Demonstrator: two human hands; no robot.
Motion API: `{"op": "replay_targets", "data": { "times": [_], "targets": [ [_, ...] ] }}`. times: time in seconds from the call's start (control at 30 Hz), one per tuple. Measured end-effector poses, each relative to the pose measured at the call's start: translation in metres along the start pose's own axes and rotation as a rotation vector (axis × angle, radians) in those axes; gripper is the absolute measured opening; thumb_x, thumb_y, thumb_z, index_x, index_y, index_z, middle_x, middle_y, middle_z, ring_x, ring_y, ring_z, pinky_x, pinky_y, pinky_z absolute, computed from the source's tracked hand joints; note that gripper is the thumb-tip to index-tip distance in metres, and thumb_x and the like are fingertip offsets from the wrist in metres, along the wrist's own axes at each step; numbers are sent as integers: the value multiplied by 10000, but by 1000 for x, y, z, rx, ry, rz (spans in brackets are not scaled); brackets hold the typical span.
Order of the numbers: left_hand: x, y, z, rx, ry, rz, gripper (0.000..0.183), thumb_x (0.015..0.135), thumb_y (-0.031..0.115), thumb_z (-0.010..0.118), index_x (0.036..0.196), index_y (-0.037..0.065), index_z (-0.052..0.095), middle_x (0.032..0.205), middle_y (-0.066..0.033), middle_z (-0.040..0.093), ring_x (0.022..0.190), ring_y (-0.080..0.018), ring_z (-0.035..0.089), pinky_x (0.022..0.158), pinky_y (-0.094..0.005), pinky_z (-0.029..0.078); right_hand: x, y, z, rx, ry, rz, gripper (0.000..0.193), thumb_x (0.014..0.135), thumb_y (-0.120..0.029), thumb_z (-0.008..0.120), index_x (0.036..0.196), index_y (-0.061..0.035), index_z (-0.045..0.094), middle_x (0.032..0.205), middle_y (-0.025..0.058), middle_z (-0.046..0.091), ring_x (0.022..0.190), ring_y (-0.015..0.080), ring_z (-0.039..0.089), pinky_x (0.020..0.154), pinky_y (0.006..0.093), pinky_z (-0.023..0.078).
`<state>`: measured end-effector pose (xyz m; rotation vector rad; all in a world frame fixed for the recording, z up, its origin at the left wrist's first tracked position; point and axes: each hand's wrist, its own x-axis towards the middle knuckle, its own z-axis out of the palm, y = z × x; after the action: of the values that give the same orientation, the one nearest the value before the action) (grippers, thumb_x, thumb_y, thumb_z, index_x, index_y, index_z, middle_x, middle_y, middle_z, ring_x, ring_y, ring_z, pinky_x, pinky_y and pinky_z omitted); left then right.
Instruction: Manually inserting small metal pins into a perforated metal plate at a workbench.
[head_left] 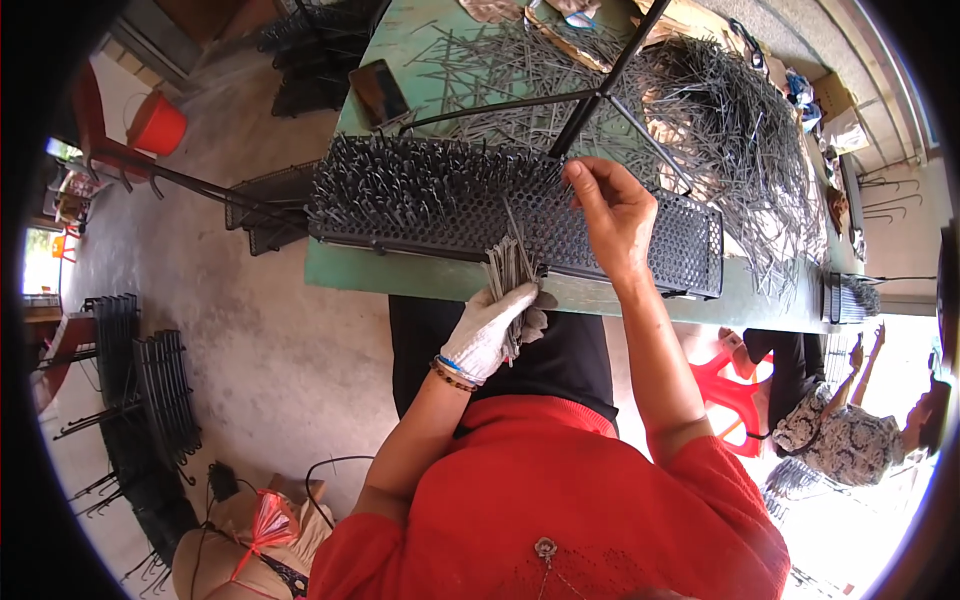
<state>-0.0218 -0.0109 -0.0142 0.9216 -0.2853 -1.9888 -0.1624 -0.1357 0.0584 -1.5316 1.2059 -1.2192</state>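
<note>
A long black perforated metal tray [655, 245] lies along the table's near edge. Thin dark rods [400, 185] stand upright in its holes, crowded over the left part and thinning toward the middle; bare holes show on the right. My left hand [485, 332], in a white glove, is closed around a bundle of thin grey rods [512, 265] just in front of the tray. Above the tray's right half is my bare right hand [622, 215], thumb and forefinger pinched together. Anything between those fingertips is too small to make out.
Loose rods [735, 130] pile up and scatter over the green table [350, 270]. A black rod frame [600, 95] rises behind the tray. A phone [380, 93] lies at the far left. Black racks [165, 390] stand on the left floor; another person [840, 430] sits at right.
</note>
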Motion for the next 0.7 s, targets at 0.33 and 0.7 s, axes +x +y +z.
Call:
{"op": "replay_targets", "data": {
  "times": [0.33, 0.7],
  "targets": [
    [1, 6, 17, -33, 217, 83, 234, 950, 260, 602, 1004, 33, 628, 840, -114, 710, 552, -119, 625, 463, -251, 512, 13, 22, 19, -206, 133, -297, 118, 883, -111, 715, 968, -28, 714, 730, 2, 635, 592, 41, 532, 550, 199, 433],
    [-13, -5, 6, 132, 177, 77, 216, 972, 226, 583, 920, 23, 639, 703, -69, 664, 477, -85, 519, 410, -227, 354, 14, 16, 26, -293, 173, -473, 107, 859, -81, 727, 953, -31, 713, 743, 64, 657, 585, 92, 563, 548, 235, 454]
  ]
}}
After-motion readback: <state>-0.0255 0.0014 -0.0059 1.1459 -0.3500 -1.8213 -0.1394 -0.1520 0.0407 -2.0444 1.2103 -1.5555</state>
